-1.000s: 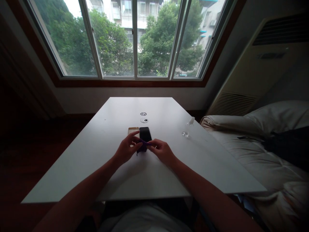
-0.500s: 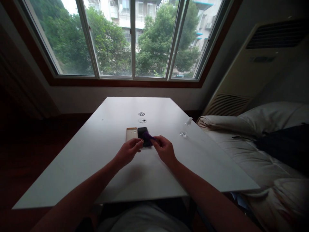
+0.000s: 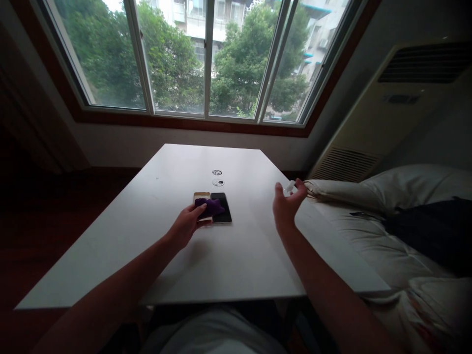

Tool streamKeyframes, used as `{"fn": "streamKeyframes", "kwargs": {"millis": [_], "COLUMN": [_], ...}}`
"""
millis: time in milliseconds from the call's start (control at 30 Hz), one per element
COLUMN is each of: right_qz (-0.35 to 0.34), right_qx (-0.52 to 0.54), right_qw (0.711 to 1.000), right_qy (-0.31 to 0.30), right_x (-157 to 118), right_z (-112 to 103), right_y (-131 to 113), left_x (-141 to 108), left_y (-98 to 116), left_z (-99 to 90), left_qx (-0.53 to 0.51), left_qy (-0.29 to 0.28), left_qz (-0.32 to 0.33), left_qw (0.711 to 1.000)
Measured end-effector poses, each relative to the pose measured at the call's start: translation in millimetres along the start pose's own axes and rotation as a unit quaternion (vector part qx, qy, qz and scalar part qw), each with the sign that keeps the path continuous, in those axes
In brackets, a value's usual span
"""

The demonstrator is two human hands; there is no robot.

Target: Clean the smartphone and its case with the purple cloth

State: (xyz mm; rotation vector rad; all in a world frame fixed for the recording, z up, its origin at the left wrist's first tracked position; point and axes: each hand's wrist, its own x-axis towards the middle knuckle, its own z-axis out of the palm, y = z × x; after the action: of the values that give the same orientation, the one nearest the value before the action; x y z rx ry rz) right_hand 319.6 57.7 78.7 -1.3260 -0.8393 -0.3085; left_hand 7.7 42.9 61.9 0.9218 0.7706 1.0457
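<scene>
My left hand (image 3: 185, 225) pinches a purple cloth (image 3: 210, 207), which hangs over a tan phone case (image 3: 201, 195) and part of a black phone (image 3: 224, 214). Case and phone lie side by side on the white table (image 3: 250, 265). Over at the table's right side, my right hand (image 3: 288, 204) is at a clear bottle (image 3: 290, 186), thumb and fingers spread around it. Most of the bottle is hidden behind that hand, and no firm grip on it shows.
Two small round items, one (image 3: 217, 172) behind the other (image 3: 218, 182), lie beyond the phone. A beige padded seat (image 3: 368, 241) with dark fabric (image 3: 427, 228) borders the table's right edge. Behind the table is a window.
My right hand has let go of the purple cloth and moved right to the bottle. The cloth is now in my left hand. The view has tilted slightly.
</scene>
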Motion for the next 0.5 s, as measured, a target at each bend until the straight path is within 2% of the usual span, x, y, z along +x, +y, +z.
{"fn": "streamKeyframes", "kwargs": {"millis": [100,200,267,367,500], "right_qz": [0.045,0.002,0.007,0.098,0.131], "right_qx": [-0.039,-0.055,-0.078,-0.106,-0.159], "right_qw": [0.997,0.996,0.996,0.989,0.975], "right_qy": [0.056,0.069,0.043,-0.021,-0.077], "right_x": [35.7,39.7,33.3,26.2,25.2], "right_z": [10.9,8.0,2.1,-4.6,-6.5], "right_y": [35.6,70.1,91.2,115.1,125.5], "left_x": [-0.6,0.1,1.2,2.7,4.8], "left_y": [2.8,3.8,5.1,8.4,10.9], "left_z": [0.1,-1.5,-3.9,-8.1,-13.8], "left_qx": [0.007,0.016,0.020,0.017,0.028], "left_qy": [0.012,0.037,0.049,0.069,0.104], "left_qz": [0.021,0.039,0.049,0.063,0.078], "left_qw": [1.000,0.998,0.997,0.995,0.991]}}
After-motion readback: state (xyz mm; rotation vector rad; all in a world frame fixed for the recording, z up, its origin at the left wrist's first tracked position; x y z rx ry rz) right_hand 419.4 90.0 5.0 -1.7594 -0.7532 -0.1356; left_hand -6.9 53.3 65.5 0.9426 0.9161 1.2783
